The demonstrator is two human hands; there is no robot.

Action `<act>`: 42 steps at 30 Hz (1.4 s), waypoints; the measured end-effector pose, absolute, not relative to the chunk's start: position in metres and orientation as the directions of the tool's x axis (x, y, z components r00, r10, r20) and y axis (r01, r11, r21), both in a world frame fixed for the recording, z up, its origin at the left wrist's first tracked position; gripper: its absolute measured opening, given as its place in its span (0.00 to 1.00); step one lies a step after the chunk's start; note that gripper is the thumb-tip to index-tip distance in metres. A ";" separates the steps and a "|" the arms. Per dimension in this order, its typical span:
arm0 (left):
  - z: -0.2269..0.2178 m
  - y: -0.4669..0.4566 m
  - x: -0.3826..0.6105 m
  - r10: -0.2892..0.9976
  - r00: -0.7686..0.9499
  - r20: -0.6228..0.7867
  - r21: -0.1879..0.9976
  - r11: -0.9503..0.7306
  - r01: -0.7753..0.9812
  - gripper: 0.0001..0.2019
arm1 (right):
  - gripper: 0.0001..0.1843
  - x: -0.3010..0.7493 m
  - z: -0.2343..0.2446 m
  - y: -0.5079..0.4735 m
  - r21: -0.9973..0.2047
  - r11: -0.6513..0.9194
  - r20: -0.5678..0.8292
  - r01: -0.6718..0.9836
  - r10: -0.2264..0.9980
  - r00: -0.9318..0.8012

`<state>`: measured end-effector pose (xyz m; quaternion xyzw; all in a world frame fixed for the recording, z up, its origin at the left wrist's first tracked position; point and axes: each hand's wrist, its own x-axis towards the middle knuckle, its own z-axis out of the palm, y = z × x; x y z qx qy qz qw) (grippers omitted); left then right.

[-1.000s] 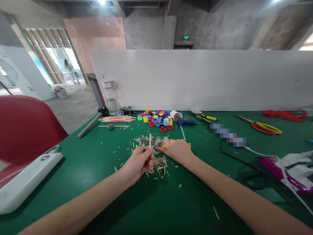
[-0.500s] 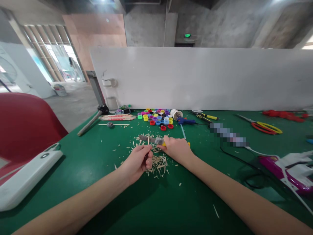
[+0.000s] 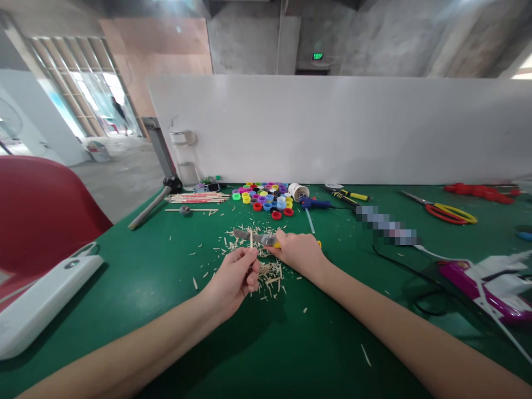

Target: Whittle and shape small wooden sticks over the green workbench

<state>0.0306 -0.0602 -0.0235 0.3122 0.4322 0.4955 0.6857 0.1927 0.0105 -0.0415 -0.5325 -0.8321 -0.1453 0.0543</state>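
Observation:
My left hand (image 3: 233, 279) pinches a thin wooden stick (image 3: 251, 239) and holds it upright over the green table (image 3: 137, 288). My right hand (image 3: 298, 252) is closed round the yellow handle of a utility knife; its grey blade (image 3: 248, 236) points left and rests against the stick near its top. A heap of pale wood shavings (image 3: 269, 276) lies on the table under and around both hands.
Coloured plastic rings (image 3: 266, 198) and a bundle of sticks (image 3: 198, 198) lie at the back. A hammer (image 3: 152, 206), a blue glue gun (image 3: 315, 204), scissors (image 3: 446, 211), a purple tool with a black cable (image 3: 477, 282), a white device (image 3: 39, 302) and a red chair (image 3: 41, 213) surround the work spot.
The stick's exposed top looks a little shorter and the blade sits slightly lower against it. Both hands stay nearly in place; the view has shifted slightly.

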 end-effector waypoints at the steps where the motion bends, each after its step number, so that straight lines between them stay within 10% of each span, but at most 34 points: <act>1: -0.024 -0.060 0.030 0.951 0.145 -0.274 0.856 0.310 -0.413 0.13 | 0.33 0.193 -0.041 0.010 0.182 0.391 0.237 0.902 0.873 -0.426; 9: -0.024 -0.081 0.039 0.941 0.281 -0.191 0.896 0.284 -0.342 0.15 | 0.33 0.196 -0.040 0.015 0.142 0.346 0.202 0.927 0.907 -0.369; 14: -0.022 -0.118 0.063 0.649 0.720 -0.245 0.908 0.415 -0.065 0.14 | 0.33 0.205 -0.043 0.027 0.136 0.268 0.239 0.954 0.926 -0.294; 24: -0.018 -0.052 0.025 0.968 0.175 -0.180 0.942 0.221 -0.252 0.07 | 0.35 0.212 -0.046 0.025 0.047 0.304 0.314 0.952 0.900 -0.303; 31: -0.019 -0.050 0.025 0.969 0.160 -0.188 0.955 0.219 -0.202 0.09 | 0.32 0.213 -0.036 0.011 -0.028 0.555 0.267 0.831 0.805 -0.529; 42: -0.011 -0.070 0.032 0.942 0.327 -0.073 0.990 0.108 -0.090 0.11 | 0.32 0.217 -0.035 0.028 -0.060 0.462 0.224 0.885 0.870 -0.439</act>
